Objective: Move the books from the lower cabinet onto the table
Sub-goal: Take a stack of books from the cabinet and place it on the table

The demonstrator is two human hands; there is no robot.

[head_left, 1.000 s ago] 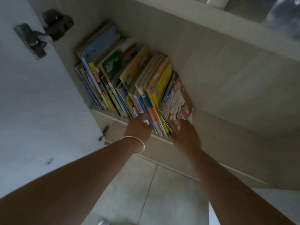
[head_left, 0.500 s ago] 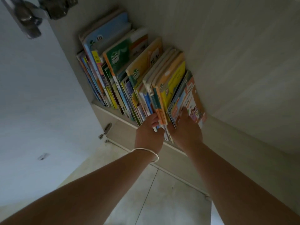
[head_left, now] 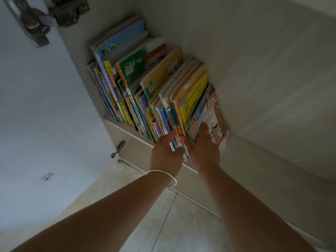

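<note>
A row of several thin, colourful books [head_left: 138,84] stands upright on the lower cabinet's shelf [head_left: 127,131], leaning to the right. My left hand [head_left: 166,154], with a white bangle at the wrist, has its fingers curled onto the spines of the books near the row's right end. My right hand [head_left: 204,150] grips the rightmost orange and white books [head_left: 216,115], fingers wrapped over their front edges. Both hands sit side by side at the shelf's front edge. The table is out of view.
The open white cabinet door [head_left: 41,106] stands on the left with a metal hinge [head_left: 41,17] at the top and another [head_left: 119,147] lower down. The cabinet's inner wall [head_left: 263,79] rises on the right. Pale floor tiles [head_left: 163,224] lie below.
Both hands have closed in on the books at the right end of the row. The camera has moved nearer to the shelf.
</note>
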